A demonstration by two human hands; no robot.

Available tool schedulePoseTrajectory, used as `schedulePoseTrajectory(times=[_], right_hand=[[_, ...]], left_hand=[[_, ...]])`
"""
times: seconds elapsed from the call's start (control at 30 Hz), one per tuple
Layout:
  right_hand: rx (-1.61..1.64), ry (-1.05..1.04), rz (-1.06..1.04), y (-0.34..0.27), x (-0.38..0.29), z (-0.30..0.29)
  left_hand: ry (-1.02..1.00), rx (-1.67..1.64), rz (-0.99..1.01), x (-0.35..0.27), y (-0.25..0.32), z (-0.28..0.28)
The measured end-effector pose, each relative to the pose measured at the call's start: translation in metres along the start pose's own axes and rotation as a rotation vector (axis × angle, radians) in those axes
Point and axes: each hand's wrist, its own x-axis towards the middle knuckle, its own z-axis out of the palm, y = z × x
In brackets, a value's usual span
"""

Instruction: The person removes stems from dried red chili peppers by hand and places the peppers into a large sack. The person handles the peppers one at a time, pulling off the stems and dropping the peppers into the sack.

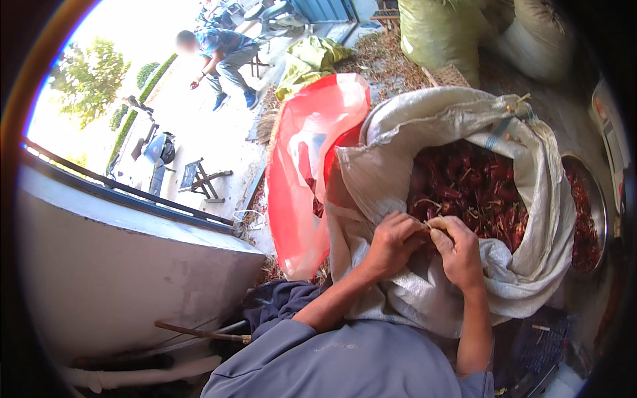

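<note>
A white woven sack (542, 199), its rim rolled down, stands before me, holding many dried red chilies (473, 189) with pale stems. Over its near left edge, my left hand (398, 241) and my right hand (455, 246) meet at the fingertips. Both pinch a small pale stem (428, 225) between thumb and forefinger; whether a chili hangs from it is hidden by the fingers. A red and white plastic bag (298, 219) leans against the sack's left side, with some chilies visible inside. At the right, a round metal basin (603, 214) contains red chili pieces.
Full sacks (438, 35) stand at the back, near a yellow-green sack (311, 59) on the littered floor. A low wall (124, 248) runs along the left. Beyond it are a folding stool (201, 181), a scooter (159, 154) and a person (226, 54) bending forward. A stick (199, 332) lies at lower left.
</note>
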Motion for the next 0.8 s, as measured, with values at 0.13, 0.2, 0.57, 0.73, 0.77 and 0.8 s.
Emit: schedulePoseTrajectory(times=[0.13,0.2,0.57,0.73,0.77,0.8], right_hand=[[0.178,-0.056,0.054,0.006,-0.002,-0.005],[0.266,-0.126,0.18,0.009,-0.002,-0.007],[0.741,-0.112,0.497,0.014,0.0,0.003],[0.863,-0.092,0.498,0.004,0.003,0.002],[0.874,-0.099,0.507,0.002,0.004,0.0],[0.773,-0.091,0.463,0.0,0.005,-0.001]], left_hand=[[-0.018,-0.098,-0.019,0.0,-0.001,-0.002],[-0.036,-0.1,0.024,0.001,-0.002,-0.003],[-0.025,0.145,0.229,0.007,0.004,-0.014],[-0.118,0.136,0.281,0.012,0.005,-0.017],[-0.104,0.126,0.277,0.012,0.005,-0.017],[-0.091,0.115,0.261,0.011,0.006,-0.016]])
